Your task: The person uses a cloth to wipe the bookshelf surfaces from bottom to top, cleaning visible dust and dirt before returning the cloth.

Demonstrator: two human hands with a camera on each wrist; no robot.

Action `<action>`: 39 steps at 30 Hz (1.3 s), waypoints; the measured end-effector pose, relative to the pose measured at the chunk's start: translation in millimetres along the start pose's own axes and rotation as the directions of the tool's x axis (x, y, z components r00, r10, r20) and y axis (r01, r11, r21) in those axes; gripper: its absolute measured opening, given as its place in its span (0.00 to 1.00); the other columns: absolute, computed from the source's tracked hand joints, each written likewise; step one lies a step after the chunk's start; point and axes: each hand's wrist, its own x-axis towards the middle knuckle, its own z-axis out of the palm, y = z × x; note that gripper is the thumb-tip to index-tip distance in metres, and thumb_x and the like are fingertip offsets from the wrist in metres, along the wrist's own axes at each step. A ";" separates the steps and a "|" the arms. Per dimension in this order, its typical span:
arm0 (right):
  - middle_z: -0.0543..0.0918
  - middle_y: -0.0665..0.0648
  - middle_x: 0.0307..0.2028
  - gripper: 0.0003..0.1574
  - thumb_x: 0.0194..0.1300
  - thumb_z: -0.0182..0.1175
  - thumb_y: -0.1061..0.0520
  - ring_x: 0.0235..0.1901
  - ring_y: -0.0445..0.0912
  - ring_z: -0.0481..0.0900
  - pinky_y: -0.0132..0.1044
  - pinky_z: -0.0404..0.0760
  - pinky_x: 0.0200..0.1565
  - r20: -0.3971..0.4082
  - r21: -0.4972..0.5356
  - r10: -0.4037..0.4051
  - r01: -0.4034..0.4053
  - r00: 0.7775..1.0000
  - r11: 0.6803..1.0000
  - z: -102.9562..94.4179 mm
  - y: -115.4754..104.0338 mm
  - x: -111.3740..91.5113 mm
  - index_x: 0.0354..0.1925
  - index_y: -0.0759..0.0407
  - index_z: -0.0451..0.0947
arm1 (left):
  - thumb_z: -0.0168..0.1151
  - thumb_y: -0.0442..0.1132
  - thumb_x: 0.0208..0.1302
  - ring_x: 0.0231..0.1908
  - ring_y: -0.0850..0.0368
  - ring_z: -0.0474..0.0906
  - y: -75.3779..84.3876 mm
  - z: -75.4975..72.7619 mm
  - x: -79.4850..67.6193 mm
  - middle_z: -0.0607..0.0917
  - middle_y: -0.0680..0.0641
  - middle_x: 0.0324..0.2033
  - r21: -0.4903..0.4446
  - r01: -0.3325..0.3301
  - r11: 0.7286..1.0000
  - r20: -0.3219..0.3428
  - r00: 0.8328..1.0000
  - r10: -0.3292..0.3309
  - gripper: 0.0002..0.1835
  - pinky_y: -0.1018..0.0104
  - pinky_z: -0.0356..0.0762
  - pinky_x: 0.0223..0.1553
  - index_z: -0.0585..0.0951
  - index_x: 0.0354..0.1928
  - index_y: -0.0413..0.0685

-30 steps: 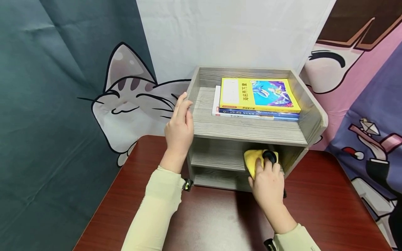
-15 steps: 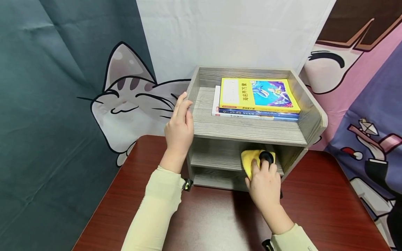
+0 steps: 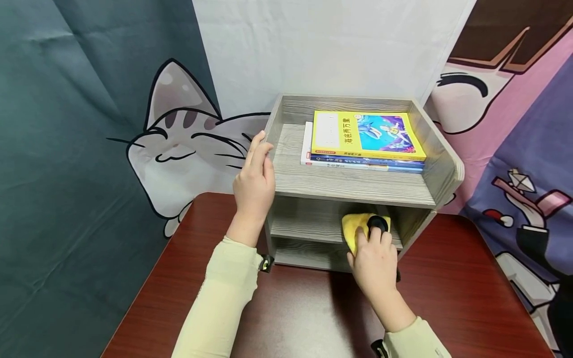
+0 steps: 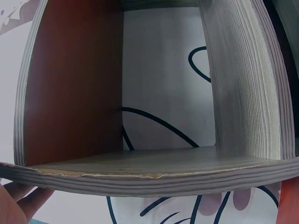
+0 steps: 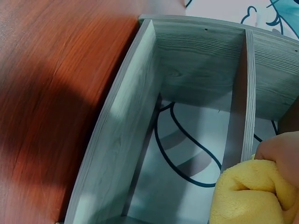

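A small grey wood-grain shelf unit (image 3: 353,186) stands on the table. My left hand (image 3: 254,186) rests along its left side panel, fingers extended; in the left wrist view only its fingertips (image 4: 35,200) show past the panel's edge. In the lower part of the unit, my right hand (image 3: 375,261) holds a yellow cloth (image 3: 351,229) at the front edge of the middle shelf. A black rounded thing (image 3: 377,223) sits at the fingertips, over the cloth. In the right wrist view the cloth (image 5: 252,196) is bunched under the fingers at the board (image 5: 250,93).
Several books (image 3: 367,136) lie stacked on the upper shelf, a yellow one on top. The upper board overhangs the right hand, and the right side panel (image 3: 440,159) stands close by. Behind the dark red table (image 3: 295,318) hangs a printed cloth backdrop (image 3: 340,44).
My right hand has slid a little to the left with the yellow cloth along the middle shelf. The left hand stays on the side panel.
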 end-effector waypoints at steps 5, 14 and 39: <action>0.70 0.68 0.40 0.41 0.34 0.75 0.50 0.34 0.64 0.65 0.51 0.67 0.25 0.013 0.002 -0.002 0.002 1.000 1.000 1.0 -4.5 1.7 0.48 0.65 0.75 | 0.42 0.40 0.71 0.09 0.53 0.61 -0.3 -0.1 0.3 0.72 0.55 0.60 0.004 0.002 1.000 0.004 1.000 -0.002 0.11 0.61 0.60 0.12 0.74 0.47 0.49; 0.69 0.68 0.40 0.41 0.34 0.74 0.50 0.35 0.63 0.66 0.51 0.68 0.26 0.019 0.009 -0.001 0.001 1.000 1.000 2.7 -12.1 4.0 0.48 0.65 0.75 | 0.41 0.40 0.71 0.10 0.53 0.60 0.3 -0.2 -0.1 0.72 0.55 0.61 0.008 0.003 1.000 0.016 1.000 -0.003 0.12 0.62 0.59 0.12 0.74 0.48 0.49; 0.70 0.67 0.37 0.40 0.34 0.74 0.48 0.35 0.62 0.67 0.50 0.68 0.26 0.019 0.018 -0.014 0.013 1.000 1.000 4.2 -25.6 7.6 0.47 0.65 0.76 | 0.41 0.39 0.71 0.09 0.54 0.58 0.3 -1.5 -1.5 0.71 0.55 0.61 0.010 0.001 1.000 0.024 1.000 -0.001 0.12 0.62 0.58 0.12 0.74 0.48 0.49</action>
